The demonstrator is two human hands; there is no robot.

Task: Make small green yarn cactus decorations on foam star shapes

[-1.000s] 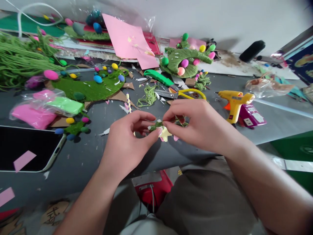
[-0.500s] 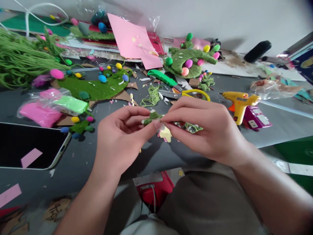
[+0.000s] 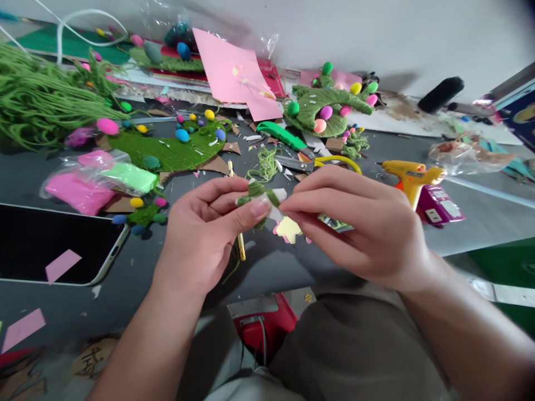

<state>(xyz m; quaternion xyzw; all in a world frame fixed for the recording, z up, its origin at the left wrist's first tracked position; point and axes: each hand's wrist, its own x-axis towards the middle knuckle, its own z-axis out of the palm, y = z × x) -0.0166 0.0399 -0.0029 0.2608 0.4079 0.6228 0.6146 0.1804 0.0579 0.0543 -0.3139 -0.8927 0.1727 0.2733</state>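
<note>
Grey table [image 3: 154, 267] underneath, left and right hands above. Left hand [image 3: 204, 228] closed in a pinch, thumb across the front of the small star-like piece [image 3: 256, 189], fingers behind. Right hand [image 3: 359, 223] nearly closed at the tips, pinching green yarn [image 3: 272, 199] against the piece's right side. Piece between both sets of fingertips, partly covered by left thumb, white part exposed toward right. Likely mid-wrap; next turn calls for firm left grip, taut yarn.
</note>
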